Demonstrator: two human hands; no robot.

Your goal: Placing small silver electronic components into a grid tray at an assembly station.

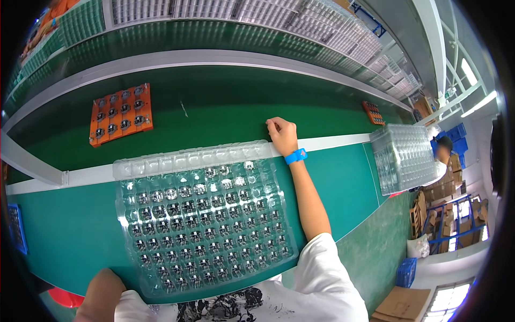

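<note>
One hand in view: the right hand [283, 134], out past the clear tray's far right corner, at the green belt [214, 96]. Fingers curled in, grip narrow, nothing visible in it. Left hand out of frame, only the bent left arm [102, 292] showed; couldn't tell its grip.

Clear tray [147, 167] lay on the green bench [64, 220] right in front of the torso, far edge overlapping the pale rail [343, 141]. Likely squared up there so both arms could cover every row. Small dark components [204, 217] sat one per pocket, presumably to stop them knocking together; far rows were mostly bare.

Orange fixture [120, 114] was on the belt beyond the rail, left of the hand, its round nests probably there to locate parts. Stacked clear trays [405, 158] stood at far right, likely parked clear of the forearm.
</note>
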